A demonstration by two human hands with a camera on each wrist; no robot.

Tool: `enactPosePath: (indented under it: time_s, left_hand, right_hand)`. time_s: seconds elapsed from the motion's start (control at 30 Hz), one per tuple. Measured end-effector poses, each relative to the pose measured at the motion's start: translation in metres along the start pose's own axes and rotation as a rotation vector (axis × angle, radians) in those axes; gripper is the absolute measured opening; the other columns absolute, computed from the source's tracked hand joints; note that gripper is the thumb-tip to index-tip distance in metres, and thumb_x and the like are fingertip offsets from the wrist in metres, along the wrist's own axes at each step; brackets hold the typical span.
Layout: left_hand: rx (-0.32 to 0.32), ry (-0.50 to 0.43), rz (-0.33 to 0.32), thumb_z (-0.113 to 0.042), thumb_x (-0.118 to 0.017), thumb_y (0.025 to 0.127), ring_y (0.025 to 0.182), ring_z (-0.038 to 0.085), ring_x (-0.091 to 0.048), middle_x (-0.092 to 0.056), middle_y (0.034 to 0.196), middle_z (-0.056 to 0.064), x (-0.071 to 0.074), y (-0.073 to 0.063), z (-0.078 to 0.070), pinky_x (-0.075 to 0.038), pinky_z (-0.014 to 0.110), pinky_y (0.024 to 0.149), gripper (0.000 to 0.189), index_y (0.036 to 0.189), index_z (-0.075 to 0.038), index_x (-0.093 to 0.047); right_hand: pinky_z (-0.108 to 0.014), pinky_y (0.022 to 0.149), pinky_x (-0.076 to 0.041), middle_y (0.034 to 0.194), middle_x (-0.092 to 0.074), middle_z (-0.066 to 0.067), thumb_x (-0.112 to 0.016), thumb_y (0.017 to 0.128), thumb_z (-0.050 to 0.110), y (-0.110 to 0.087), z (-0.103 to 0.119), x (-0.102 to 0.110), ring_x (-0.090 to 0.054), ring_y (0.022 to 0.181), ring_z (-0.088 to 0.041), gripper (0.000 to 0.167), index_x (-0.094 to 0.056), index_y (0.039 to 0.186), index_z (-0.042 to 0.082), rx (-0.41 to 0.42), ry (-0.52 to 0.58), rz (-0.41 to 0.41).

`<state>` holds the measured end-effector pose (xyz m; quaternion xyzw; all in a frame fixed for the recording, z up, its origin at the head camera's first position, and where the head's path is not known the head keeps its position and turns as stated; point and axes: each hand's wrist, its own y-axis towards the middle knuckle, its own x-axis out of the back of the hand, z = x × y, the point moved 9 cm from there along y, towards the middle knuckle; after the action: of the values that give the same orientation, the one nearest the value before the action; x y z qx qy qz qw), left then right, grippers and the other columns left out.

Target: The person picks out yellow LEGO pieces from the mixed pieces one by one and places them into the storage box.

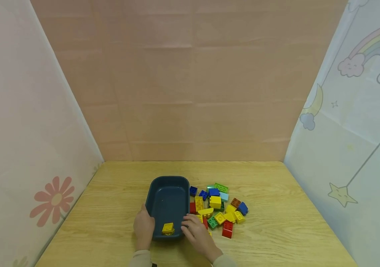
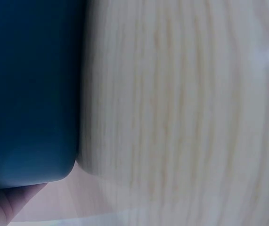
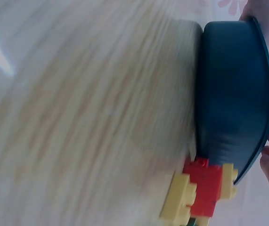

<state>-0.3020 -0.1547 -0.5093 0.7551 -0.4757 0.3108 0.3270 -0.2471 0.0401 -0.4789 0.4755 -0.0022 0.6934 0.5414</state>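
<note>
A dark blue plastic tub (image 1: pixel 170 204) stands on the wooden table with a few yellow toy bricks (image 1: pixel 168 227) inside, at its near end. My left hand (image 1: pixel 144 226) grips the tub's left wall near the front corner. On the opposite side, my right hand (image 1: pixel 198 234) has its fingers extended, with the tips at the right rim. The right wrist view shows the tub's outer wall (image 3: pixel 231 89) and both hands at its rim. Red and yellow bricks (image 3: pixel 205 186) lie close against it there. In the left wrist view, the tub (image 2: pixel 26 89) hides most of the left hand.
A loose heap of building bricks in several colours lies right of the tub, among them a yellow brick (image 1: pixel 215 202), a red brick (image 1: pixel 227 229) and a green brick (image 1: pixel 212 222). Patterned sheets flank the wooden table (image 1: pixel 276 215), and a tan sheet (image 1: pixel 190 92) hangs behind.
</note>
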Motion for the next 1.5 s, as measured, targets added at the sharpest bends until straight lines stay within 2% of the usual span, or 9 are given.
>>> enactPosePath:
  time_s: [0.17,0.3,0.43,0.57,0.63,0.93,1.13,1.3,1.5]
  left_hand:
    - [0.004,0.004,0.007,0.008,-0.056,0.071,0.050,0.022,-0.046,-0.053,0.068,0.020,-0.001,0.000,0.000,-0.039,0.035,0.041,0.051,0.120,0.015,-0.044]
    - [0.004,0.006,0.010,0.008,-0.056,0.071,0.051,0.023,-0.048,-0.054,0.070,0.021,-0.001,0.000,0.000,-0.040,0.036,0.042,0.051,0.120,0.016,-0.044]
    - [0.018,0.009,0.020,0.007,-0.057,0.071,0.058,0.028,-0.054,-0.056,0.076,0.024,-0.002,0.001,0.001,-0.044,0.039,0.047,0.051,0.120,0.015,-0.044]
    - [0.036,0.010,0.033,0.007,-0.058,0.071,0.064,0.031,-0.057,-0.058,0.082,0.026,-0.003,0.001,0.002,-0.045,0.040,0.050,0.053,0.121,0.014,-0.044]
    - [0.032,0.010,0.038,0.007,-0.058,0.070,0.063,0.031,-0.057,-0.058,0.083,0.027,-0.003,0.002,0.002,-0.045,0.040,0.049,0.053,0.121,0.015,-0.044]
    - [0.045,0.011,0.044,0.007,-0.057,0.071,0.073,0.037,-0.059,-0.058,0.088,0.029,-0.005,0.002,0.004,-0.047,0.044,0.056,0.053,0.121,0.014,-0.044]
    - [0.058,0.016,0.056,0.007,-0.057,0.071,0.077,0.038,-0.059,-0.057,0.092,0.030,-0.004,0.002,0.005,-0.047,0.044,0.057,0.053,0.122,0.014,-0.043]
    - [0.058,0.021,0.064,0.007,-0.057,0.071,0.078,0.038,-0.058,-0.057,0.093,0.030,-0.005,0.003,0.005,-0.048,0.044,0.058,0.053,0.122,0.014,-0.043]
    - [0.055,0.026,0.063,0.007,-0.056,0.071,0.075,0.038,-0.059,-0.058,0.090,0.029,-0.006,0.003,0.005,-0.047,0.044,0.056,0.053,0.122,0.015,-0.043]
  right_hand:
    - [-0.038,0.083,-0.045,0.105,-0.059,-0.011,-0.050,0.090,0.009,-0.004,-0.010,0.016,-0.052,0.104,-0.028,0.018,-0.065,0.098,0.001,-0.029,-0.001,-0.088]
    - [-0.041,0.080,-0.046,0.102,-0.060,-0.011,-0.052,0.088,0.001,-0.006,-0.025,0.035,-0.055,0.098,-0.026,0.016,-0.064,0.098,0.000,-0.086,-0.013,-0.173]
    - [-0.042,0.078,-0.047,0.103,-0.059,-0.015,-0.052,0.086,-0.003,-0.011,-0.047,0.049,-0.055,0.097,-0.027,0.018,-0.062,0.101,-0.001,-0.189,-0.008,-0.217]
    - [-0.042,0.078,-0.046,0.106,-0.058,-0.015,-0.052,0.086,-0.001,-0.017,-0.064,0.053,-0.054,0.097,-0.028,0.020,-0.060,0.105,-0.003,-0.319,-0.032,-0.170]
    - [-0.042,0.077,-0.046,0.105,-0.057,-0.014,-0.053,0.085,-0.002,-0.019,-0.069,0.054,-0.054,0.097,-0.029,0.021,-0.060,0.104,-0.004,-0.353,-0.064,-0.153]
    - [-0.048,0.080,-0.043,0.104,-0.056,-0.021,-0.060,0.077,-0.005,-0.027,-0.082,0.058,-0.051,0.098,-0.037,0.026,-0.058,0.102,-0.008,-0.405,-0.186,-0.131]
    - [-0.049,0.082,-0.042,0.106,-0.055,-0.022,-0.062,0.076,-0.002,-0.029,-0.093,0.054,-0.050,0.099,-0.038,0.033,-0.056,0.107,-0.009,-0.450,-0.211,-0.079]
    - [-0.048,0.084,-0.041,0.112,-0.053,-0.022,-0.062,0.078,0.000,-0.025,-0.094,0.047,-0.047,0.104,-0.037,0.039,-0.054,0.115,-0.007,-0.413,-0.241,-0.034]
    - [-0.046,0.083,-0.043,0.109,-0.054,-0.022,-0.061,0.076,-0.005,-0.021,-0.089,0.042,-0.049,0.101,-0.037,0.034,-0.058,0.110,-0.007,-0.347,-0.258,-0.016]
